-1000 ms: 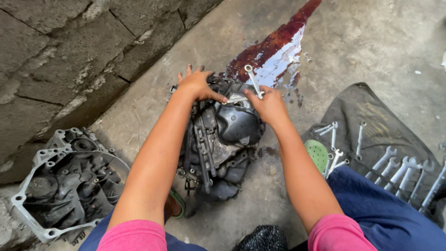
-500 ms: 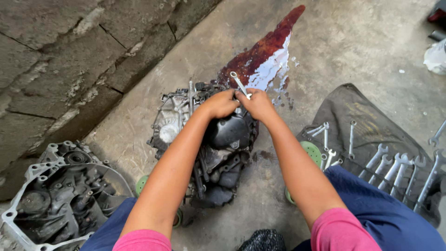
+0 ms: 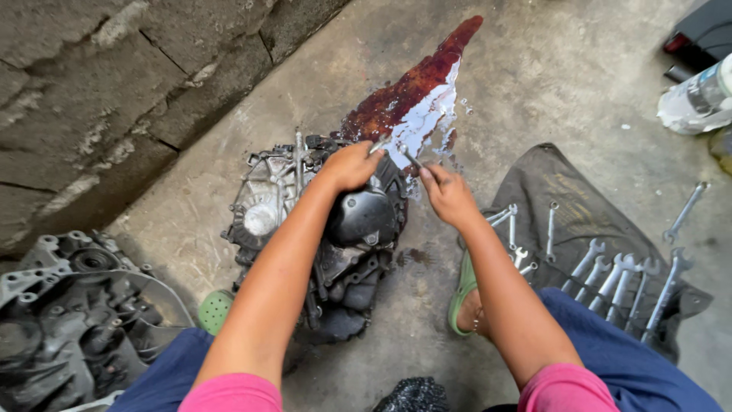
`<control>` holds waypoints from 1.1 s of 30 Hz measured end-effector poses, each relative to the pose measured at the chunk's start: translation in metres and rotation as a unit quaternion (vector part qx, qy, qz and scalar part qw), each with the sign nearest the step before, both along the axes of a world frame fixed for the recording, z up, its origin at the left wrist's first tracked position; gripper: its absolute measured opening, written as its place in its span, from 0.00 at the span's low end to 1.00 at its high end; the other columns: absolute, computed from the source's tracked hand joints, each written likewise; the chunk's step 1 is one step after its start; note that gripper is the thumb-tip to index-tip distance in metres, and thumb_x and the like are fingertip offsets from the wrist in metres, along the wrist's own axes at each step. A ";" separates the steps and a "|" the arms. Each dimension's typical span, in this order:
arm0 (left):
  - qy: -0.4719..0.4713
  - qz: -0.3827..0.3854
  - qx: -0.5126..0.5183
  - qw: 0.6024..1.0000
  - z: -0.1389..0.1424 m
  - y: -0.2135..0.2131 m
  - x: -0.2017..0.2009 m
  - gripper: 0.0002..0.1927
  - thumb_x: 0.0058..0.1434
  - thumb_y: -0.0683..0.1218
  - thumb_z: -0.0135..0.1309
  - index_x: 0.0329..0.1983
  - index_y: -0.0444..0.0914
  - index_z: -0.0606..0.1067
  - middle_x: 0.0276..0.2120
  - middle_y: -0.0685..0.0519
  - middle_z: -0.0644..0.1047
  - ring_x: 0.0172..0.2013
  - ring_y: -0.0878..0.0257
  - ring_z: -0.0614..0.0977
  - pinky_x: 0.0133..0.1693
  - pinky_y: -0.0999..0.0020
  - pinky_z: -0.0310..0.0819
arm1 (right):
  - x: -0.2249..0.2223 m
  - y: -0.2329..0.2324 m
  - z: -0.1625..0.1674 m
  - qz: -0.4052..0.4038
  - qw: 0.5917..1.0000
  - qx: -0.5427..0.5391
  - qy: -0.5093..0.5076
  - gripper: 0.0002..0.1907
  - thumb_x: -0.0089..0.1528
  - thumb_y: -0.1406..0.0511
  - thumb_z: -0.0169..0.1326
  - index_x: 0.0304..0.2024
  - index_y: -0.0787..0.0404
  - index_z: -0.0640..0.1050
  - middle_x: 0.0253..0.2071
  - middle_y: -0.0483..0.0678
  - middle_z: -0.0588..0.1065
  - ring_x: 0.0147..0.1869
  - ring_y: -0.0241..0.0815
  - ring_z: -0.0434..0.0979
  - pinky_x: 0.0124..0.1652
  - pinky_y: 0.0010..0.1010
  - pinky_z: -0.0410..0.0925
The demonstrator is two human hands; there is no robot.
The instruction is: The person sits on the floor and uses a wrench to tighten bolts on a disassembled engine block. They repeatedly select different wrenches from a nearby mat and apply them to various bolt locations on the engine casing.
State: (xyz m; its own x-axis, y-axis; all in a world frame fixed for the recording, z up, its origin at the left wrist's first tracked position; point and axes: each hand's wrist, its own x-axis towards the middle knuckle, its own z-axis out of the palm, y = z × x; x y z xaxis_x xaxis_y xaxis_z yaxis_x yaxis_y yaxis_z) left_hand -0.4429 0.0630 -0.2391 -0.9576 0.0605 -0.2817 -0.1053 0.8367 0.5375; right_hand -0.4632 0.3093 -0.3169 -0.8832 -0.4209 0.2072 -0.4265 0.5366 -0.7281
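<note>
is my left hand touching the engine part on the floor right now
Touching. In the head view the left hand rests on the top edge of the dark engine part, fingers curled over it with no gap showing.
</note>
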 end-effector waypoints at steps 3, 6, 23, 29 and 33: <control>0.007 -0.022 -0.025 0.999 -0.002 0.000 0.005 0.30 0.70 0.66 0.38 0.55 0.39 0.77 0.50 0.36 0.78 0.53 0.38 0.78 0.54 0.46 0.71 | 0.010 0.003 -0.004 -0.047 0.994 0.003 -0.098 0.20 0.72 0.55 0.44 0.55 0.59 0.79 0.31 0.54 0.77 0.37 0.45 0.77 0.42 0.39 0.70; 0.040 -0.051 -0.045 0.997 -0.003 0.000 0.009 0.27 0.72 0.63 0.37 0.54 0.43 0.78 0.48 0.39 0.80 0.52 0.40 0.78 0.54 0.46 0.71 | 0.013 -0.006 -0.009 -0.028 0.988 -0.089 -0.127 0.19 0.74 0.56 0.46 0.56 0.63 0.75 0.33 0.45 0.78 0.38 0.39 0.77 0.41 0.34 0.70; 0.051 -0.094 -0.043 0.993 -0.002 -0.003 0.015 0.23 0.68 0.60 0.42 0.59 0.48 0.75 0.56 0.49 0.76 0.58 0.44 0.72 0.56 0.47 0.66 | -0.002 0.017 0.008 0.031 0.972 -0.005 -0.235 0.20 0.68 0.54 0.50 0.54 0.59 0.81 0.27 0.42 0.73 0.32 0.32 0.68 0.33 0.30 0.65; 0.057 -0.083 -0.039 0.994 -0.006 -0.001 0.012 0.22 0.66 0.59 0.46 0.57 0.47 0.77 0.53 0.49 0.79 0.55 0.46 0.74 0.55 0.50 0.68 | -0.025 0.018 0.048 0.118 0.983 0.097 -0.100 0.20 0.68 0.51 0.52 0.49 0.57 0.83 0.36 0.54 0.81 0.39 0.46 0.79 0.40 0.38 0.70; 0.067 -0.082 -0.037 0.994 -0.014 -0.002 0.010 0.21 0.64 0.58 0.49 0.55 0.45 0.78 0.51 0.46 0.79 0.54 0.46 0.75 0.54 0.50 0.69 | -0.026 0.019 0.072 0.139 0.957 0.224 -0.121 0.21 0.66 0.48 0.51 0.50 0.52 0.84 0.25 0.61 0.76 0.30 0.56 0.78 0.38 0.42 0.70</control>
State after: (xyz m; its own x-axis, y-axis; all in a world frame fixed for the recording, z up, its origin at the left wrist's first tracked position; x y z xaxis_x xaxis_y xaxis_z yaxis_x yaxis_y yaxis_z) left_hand -0.4329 0.0612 -0.2526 -0.9656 0.2032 -0.1623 0.1041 0.8740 0.4747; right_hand -0.4890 0.3284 -0.2449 -0.7238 -0.6448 -0.2458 -0.4460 0.7090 -0.5463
